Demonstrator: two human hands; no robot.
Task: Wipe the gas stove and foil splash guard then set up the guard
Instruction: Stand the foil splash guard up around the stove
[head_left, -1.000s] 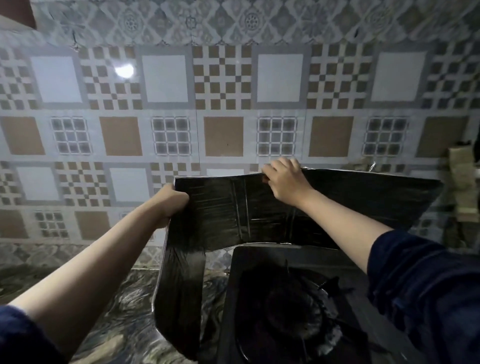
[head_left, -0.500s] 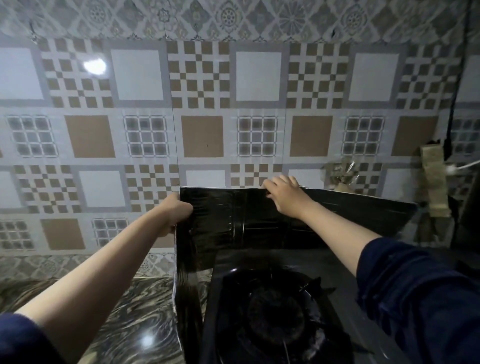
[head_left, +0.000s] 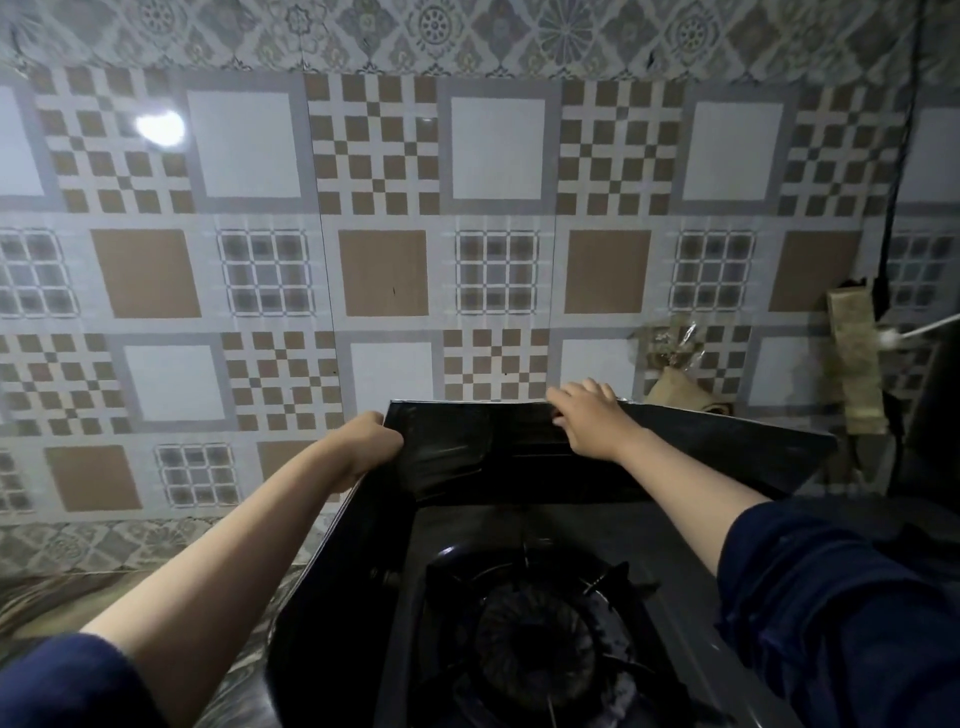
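The dark foil splash guard (head_left: 717, 441) stands folded around the back and left side of the black gas stove (head_left: 524, 530), whose burner (head_left: 535, 654) shows at the bottom centre. My left hand (head_left: 371, 444) grips the guard's top left corner from outside, fingers hidden behind the panel. My right hand (head_left: 589, 415) holds the top edge of the back panel near its middle, fingers curled over the rim. The guard's left wing (head_left: 332, 597) runs down beside the stove toward me.
The patterned tiled wall (head_left: 384, 270) rises directly behind the guard. A marbled countertop (head_left: 47, 597) lies left of the stove. At the right, a wooden piece (head_left: 857, 364), a crumpled plastic wrapper (head_left: 670, 343) and a black cable (head_left: 898, 156) hang by the wall.
The guard has swung in closer around the stove and stands straighter against the wall. Both hands kept their grip on its top edge, and its left wing now lies along the stove's side.
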